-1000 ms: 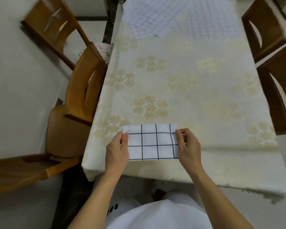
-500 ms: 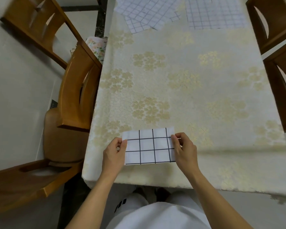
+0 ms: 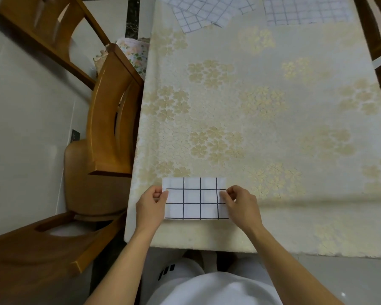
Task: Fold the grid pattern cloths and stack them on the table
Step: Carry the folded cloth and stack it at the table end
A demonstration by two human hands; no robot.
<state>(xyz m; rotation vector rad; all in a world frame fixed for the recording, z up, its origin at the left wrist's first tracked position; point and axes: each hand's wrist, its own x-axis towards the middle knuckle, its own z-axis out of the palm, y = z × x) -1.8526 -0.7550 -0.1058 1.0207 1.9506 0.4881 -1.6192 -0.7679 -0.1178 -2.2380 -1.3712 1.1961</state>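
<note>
A: Pinching both short edges, right? Left hand (image 3: 151, 206) & right hand (image 3: 242, 205) are each nipping the folded cloth (image 3: 195, 198), lying flat at the worktop's (image 3: 295, 133) near edge.

B: Yep, looks folded. Next prob. needs letting go, then reaching for the unfolded cloths (image 3: 209, 13) at the far end.

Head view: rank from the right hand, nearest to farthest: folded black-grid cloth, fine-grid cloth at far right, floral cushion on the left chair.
From the right hand:
1. Folded black-grid cloth, pinched at its right edge, near table edge.
2. Floral cushion, far left, on the chair beside the table.
3. Fine-grid cloth, at the table's far end, right side.
</note>
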